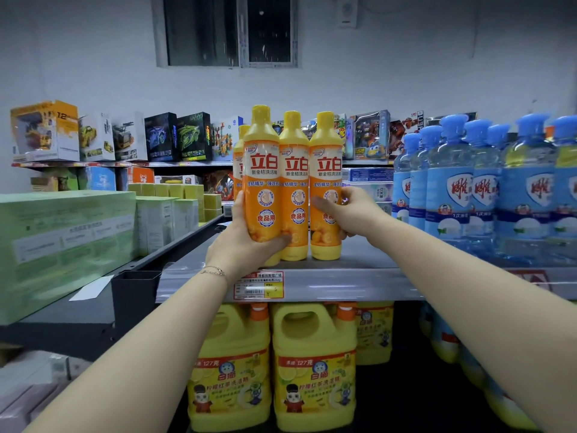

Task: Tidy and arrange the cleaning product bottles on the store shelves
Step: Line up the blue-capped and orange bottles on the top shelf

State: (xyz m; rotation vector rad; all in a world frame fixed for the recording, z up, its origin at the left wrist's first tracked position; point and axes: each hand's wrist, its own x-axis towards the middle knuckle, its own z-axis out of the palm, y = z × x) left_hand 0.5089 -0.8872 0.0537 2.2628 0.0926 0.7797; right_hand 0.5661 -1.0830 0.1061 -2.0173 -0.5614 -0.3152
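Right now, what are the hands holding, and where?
The left hand grips the leftmost front orange bottle near its base; the right hand grips the rightmost orange bottle around its lower middle.

four orange bottles [261, 182] and three yellow jugs [313, 370] show.

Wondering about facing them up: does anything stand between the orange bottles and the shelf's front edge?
Nothing visible does. The shelf is bare in front of the orange bottles; only the left hand, gripping the left one, and the right hand are there.
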